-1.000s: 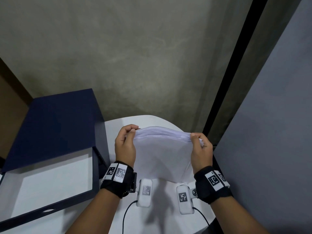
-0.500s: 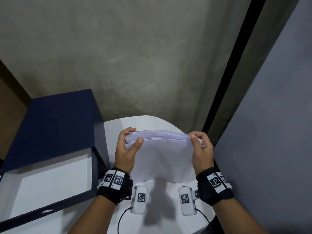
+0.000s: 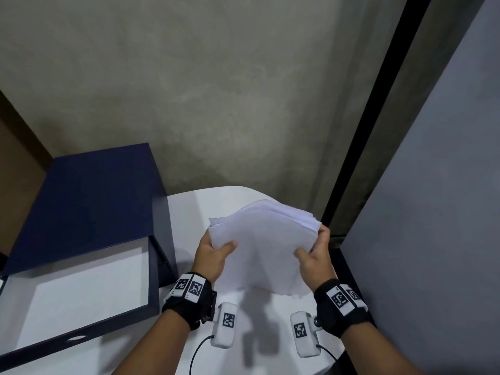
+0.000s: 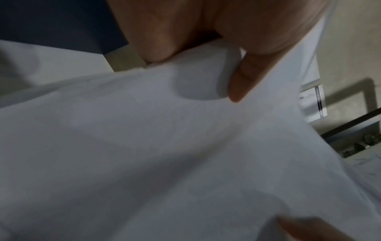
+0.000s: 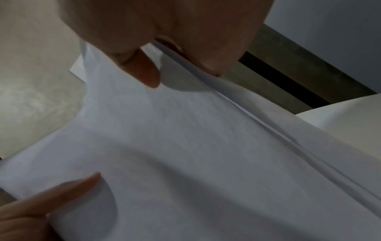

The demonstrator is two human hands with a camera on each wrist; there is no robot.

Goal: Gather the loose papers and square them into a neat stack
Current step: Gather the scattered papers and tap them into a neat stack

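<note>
A bundle of white papers (image 3: 259, 247) is held up on edge above the white table (image 3: 189, 209), its top tilted away from me and its edges uneven. My left hand (image 3: 213, 250) grips its left side, thumb on the near face. My right hand (image 3: 313, 253) grips its right side the same way. In the left wrist view the papers (image 4: 164, 154) fill the frame under my thumb and fingers. The right wrist view shows the papers (image 5: 206, 146) pinched between thumb and fingers, with sheet edges fanned along the right.
An open dark blue box (image 3: 89, 212) with a white inside stands on the left of the table. A grey concrete wall rises behind. A grey panel (image 3: 433, 212) and a black post close the right side.
The bundle has tipped forward and swung so its top edge slants toward the right. Both thumbs have shifted lower onto the near face.
</note>
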